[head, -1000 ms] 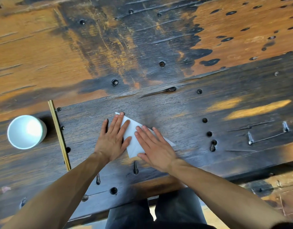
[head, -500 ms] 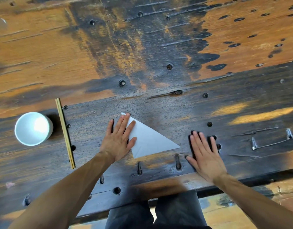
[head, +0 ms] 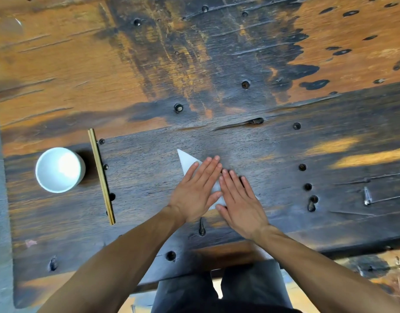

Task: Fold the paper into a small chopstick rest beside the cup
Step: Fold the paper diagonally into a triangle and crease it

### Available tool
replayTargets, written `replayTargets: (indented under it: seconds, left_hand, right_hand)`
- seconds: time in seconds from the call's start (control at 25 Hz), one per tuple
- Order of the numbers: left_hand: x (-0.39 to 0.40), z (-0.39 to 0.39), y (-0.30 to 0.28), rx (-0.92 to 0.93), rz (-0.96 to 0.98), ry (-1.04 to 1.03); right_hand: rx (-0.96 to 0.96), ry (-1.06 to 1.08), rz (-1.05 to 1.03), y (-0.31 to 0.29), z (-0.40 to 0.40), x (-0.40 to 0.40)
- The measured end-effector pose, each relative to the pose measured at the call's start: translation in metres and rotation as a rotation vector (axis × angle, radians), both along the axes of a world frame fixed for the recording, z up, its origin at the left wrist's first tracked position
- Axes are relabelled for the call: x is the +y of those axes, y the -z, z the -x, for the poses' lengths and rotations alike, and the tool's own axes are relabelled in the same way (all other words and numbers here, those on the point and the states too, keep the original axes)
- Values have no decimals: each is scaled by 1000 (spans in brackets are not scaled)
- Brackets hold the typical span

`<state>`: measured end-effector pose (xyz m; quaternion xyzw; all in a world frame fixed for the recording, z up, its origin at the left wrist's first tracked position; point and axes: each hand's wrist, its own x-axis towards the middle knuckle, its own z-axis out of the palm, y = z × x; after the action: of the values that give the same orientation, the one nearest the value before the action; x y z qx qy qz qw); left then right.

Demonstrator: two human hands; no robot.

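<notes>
**Both palms flat on the folded sheet**

Both hands are down on the work. I've got the left hand (head: 198, 190) laid flat, fingers straight and together, pressing over the left and middle part of the white folded triangle of paper (head: 187, 161). Right hand (head: 240, 203) sits just beside it, also flat with straight fingers, and the two thumbs nearly meet over a small strip of white showing between them. Neither hand curls around anything; both palms are simply spread on the sheet.

Only the paper's pointed far-left corner pokes out clear beyond the left fingertips. Whatever lies under the palms I cannot see.

Off to the left, well apart from the paper, I see the round white ceramic cup (head: 60, 170) standing upright. Just beside it on its right lies the pair of pale wooden chopsticks (head: 101, 176), side by side, running towards me.

Everything rests on the dark, worn wooden table with orange patches (head: 217, 64), studded with dark holes.
</notes>
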<state>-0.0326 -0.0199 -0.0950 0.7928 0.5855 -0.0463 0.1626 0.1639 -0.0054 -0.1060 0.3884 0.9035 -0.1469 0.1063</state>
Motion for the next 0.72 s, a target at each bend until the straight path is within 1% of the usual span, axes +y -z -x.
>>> replayTargets:
  seconds: [0.16, 0.24, 0.36, 0.44, 0.52, 0.6, 0.64, 0.72]
  left_hand:
    - [-10, -2, 12, 27, 64, 47]
    - [-11, 11, 17, 72, 83, -12]
    - [-1, 44, 16, 103, 87, -160]
    - [6, 69, 15, 124, 87, -174]
    - [9, 84, 9, 120, 81, -226]
    - [7, 74, 2, 80, 27, -264]
    - [3, 58, 0, 45, 5, -206]
    - [-14, 19, 0, -15, 5, -4]
  right_hand:
    - [-27, 1, 0, 4, -5, -1]
    - [-37, 10, -7, 5, -10, 1]
    - [-60, 44, -8, 4, -31, 4]
    - [-83, 78, -16, 1, -52, 6]
    - [-101, 124, -23, -6, -69, 7]
    - [-70, 131, -36, -14, -68, 4]
    - [-37, 90, -41, -16, -59, 1]
    - [30, -36, -45, -13, -33, -10]
